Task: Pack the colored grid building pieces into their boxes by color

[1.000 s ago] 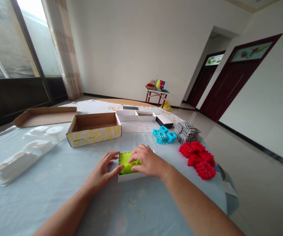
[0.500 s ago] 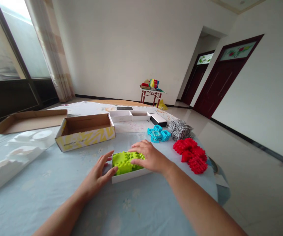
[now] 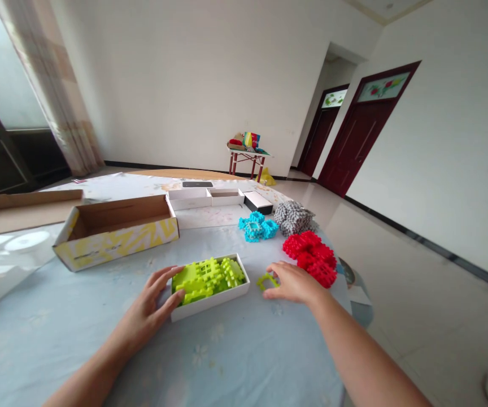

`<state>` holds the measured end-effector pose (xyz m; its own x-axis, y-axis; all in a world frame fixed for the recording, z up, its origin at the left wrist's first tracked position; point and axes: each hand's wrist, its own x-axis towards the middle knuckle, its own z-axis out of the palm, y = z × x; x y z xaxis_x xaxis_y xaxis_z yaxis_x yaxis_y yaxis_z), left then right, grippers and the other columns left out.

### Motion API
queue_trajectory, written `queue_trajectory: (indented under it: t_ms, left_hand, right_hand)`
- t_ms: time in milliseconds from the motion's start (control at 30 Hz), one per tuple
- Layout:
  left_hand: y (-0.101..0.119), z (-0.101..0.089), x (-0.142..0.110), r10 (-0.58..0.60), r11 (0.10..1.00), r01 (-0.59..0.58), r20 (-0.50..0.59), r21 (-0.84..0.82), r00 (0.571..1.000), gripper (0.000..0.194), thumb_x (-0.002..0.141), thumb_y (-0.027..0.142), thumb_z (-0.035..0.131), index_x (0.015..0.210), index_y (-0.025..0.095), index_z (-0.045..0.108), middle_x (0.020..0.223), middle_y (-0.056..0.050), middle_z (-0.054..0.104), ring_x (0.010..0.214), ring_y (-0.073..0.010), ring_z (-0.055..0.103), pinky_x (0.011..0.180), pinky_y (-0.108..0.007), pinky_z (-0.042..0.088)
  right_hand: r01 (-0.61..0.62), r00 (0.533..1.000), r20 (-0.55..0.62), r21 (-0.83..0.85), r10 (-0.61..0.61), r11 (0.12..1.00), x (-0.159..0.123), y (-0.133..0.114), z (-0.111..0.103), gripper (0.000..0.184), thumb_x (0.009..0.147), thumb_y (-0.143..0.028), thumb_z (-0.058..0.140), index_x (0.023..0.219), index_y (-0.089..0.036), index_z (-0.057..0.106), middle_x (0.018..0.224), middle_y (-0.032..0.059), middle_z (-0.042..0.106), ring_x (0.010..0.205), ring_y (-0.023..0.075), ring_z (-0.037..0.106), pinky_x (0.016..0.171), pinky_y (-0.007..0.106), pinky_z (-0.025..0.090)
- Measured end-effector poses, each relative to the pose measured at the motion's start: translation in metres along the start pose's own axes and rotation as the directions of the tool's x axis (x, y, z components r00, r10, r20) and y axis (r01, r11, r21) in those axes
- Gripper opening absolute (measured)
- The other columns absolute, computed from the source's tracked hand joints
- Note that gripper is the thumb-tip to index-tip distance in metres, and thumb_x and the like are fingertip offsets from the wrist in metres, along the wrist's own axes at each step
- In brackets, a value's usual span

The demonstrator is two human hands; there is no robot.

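One left hand [image 3: 147, 305], spread, touches a white rectangular box [image 3: 218, 299] at lower centre; the right hand [image 3: 293, 284] pinches a lime-green plastic ring [image 3: 261, 281].

Between the white box [image 3: 214, 301] at the left hand's [image 3: 146, 308] fingertips and the green piece [image 3: 261, 282] at the right hand's [image 3: 292, 284] runs only a narrow strip of bare tablecloth [image 3: 218, 362]. Wider room lies on the near side of both sets of fingers. Ahead of the left fingers, past a lane of cloth, stands the carton [image 3: 125, 240]. Red blocks [image 3: 307, 249] crowd just beyond the right fingers; blue blocks [image 3: 256, 228] sit farther ahead.
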<state>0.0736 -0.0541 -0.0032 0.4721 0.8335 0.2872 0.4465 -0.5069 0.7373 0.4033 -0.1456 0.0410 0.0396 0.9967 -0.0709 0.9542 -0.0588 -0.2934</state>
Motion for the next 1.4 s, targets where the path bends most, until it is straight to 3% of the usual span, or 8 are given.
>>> queue_trajectory:
  t_ms: [167,367,600,767,867,967,1100,1400]
  left_hand:
    - [0.009,-0.002,-0.001,-0.039,0.999,0.039,-0.033,0.016,0.999,0.043,0.084,0.047,0.038,0.12,0.027,0.051,0.126,-0.004,0.047,0.115,-0.0234,0.047,0.099,-0.035,0.037]
    - [0.01,0.001,-0.001,-0.111,0.992,0.11,-0.007,-0.054,0.994,0.047,0.085,0.048,0.037,0.127,0.028,0.04,0.131,-0.006,0.038,0.106,-0.0226,0.054,0.093,-0.037,0.043]
    - [0.01,0.007,0.002,-0.137,0.99,0.136,-0.028,-0.036,0.99,0.047,0.085,0.049,0.036,0.126,0.027,0.041,0.13,-0.007,0.039,0.111,-0.0241,0.051,0.095,-0.04,0.04]
    - [0.007,0.011,0.002,-0.129,0.992,0.127,-0.064,-0.026,0.99,0.046,0.086,0.047,0.037,0.125,0.024,0.043,0.125,-0.008,0.043,0.108,-0.0235,0.053,0.091,-0.039,0.044]
    - [0.007,0.007,0.002,-0.061,0.998,0.063,-0.13,0.013,0.99,0.042,0.086,0.044,0.038,0.123,0.024,0.046,0.125,-0.008,0.045,0.111,-0.0239,0.05,0.091,-0.04,0.043]
    - [0.01,0.0,0.001,0.103,0.986,-0.076,-0.191,0.146,0.976,0.032,0.085,0.038,0.043,0.114,0.027,0.054,0.125,-0.007,0.045,0.112,-0.0238,0.047,0.094,-0.043,0.039]
    - [0.02,-0.006,0.002,0.241,0.937,-0.195,-0.134,0.289,0.961,0.021,0.081,0.036,0.052,0.096,0.026,0.063,0.1,-0.005,0.057,0.096,-0.0212,0.053,0.086,-0.039,0.042]
    - [0.034,-0.017,0.003,0.045,0.979,-0.029,-0.073,0.201,0.996,0.021,0.076,0.043,0.055,0.077,0.022,0.058,0.073,0.001,0.061,0.07,-0.0166,0.055,0.069,-0.03,0.043]
  right_hand:
    - [0.06,0.998,0.011,0.083,-0.061,0.995,0.002,0.003,0.01,0.054,0.059,-0.029,0.069,0.111,-0.022,0.054,0.104,0.0062,0.056,0.094,0.0206,0.055,0.079,0.029,0.042]
    - [0.119,0.978,-0.203,0.316,-0.055,0.941,0.011,0.006,0.006,0.058,0.063,-0.031,0.069,0.116,-0.02,0.05,0.104,0.0066,0.055,0.092,0.0183,0.054,0.081,0.032,0.044]
    - [0.353,0.915,-0.335,0.401,-0.224,0.845,0.02,-0.029,-0.002,0.05,0.069,-0.033,0.066,0.116,-0.024,0.05,0.109,0.0054,0.056,0.094,0.0173,0.055,0.078,0.031,0.046]
    - [0.395,0.885,-0.405,0.389,-0.231,0.832,0.028,-0.041,-0.001,0.047,0.071,-0.03,0.065,0.116,-0.023,0.052,0.106,0.0056,0.057,0.094,0.0173,0.055,0.079,0.031,0.047]
    - [0.396,0.878,-0.427,0.396,-0.215,0.829,0.032,-0.041,0.003,0.045,0.072,-0.03,0.064,0.115,-0.022,0.053,0.104,0.006,0.057,0.093,0.0174,0.056,0.079,0.032,0.047]
    - [0.39,0.873,-0.448,0.404,-0.193,0.828,0.033,-0.04,0.007,0.043,0.072,-0.03,0.064,0.113,-0.022,0.054,0.106,0.0063,0.057,0.092,0.0175,0.056,0.078,0.032,0.048]
    - [0.387,0.871,-0.458,0.418,-0.178,0.822,0.033,-0.039,0.011,0.041,0.073,-0.03,0.063,0.112,-0.022,0.054,0.109,0.0069,0.056,0.09,0.0172,0.057,0.078,0.032,0.049]
    - [0.373,0.882,-0.442,0.449,-0.16,0.812,0.033,-0.037,0.014,0.042,0.071,-0.029,0.064,0.112,-0.022,0.055,0.111,0.007,0.056,0.09,0.0172,0.057,0.08,0.032,0.048]
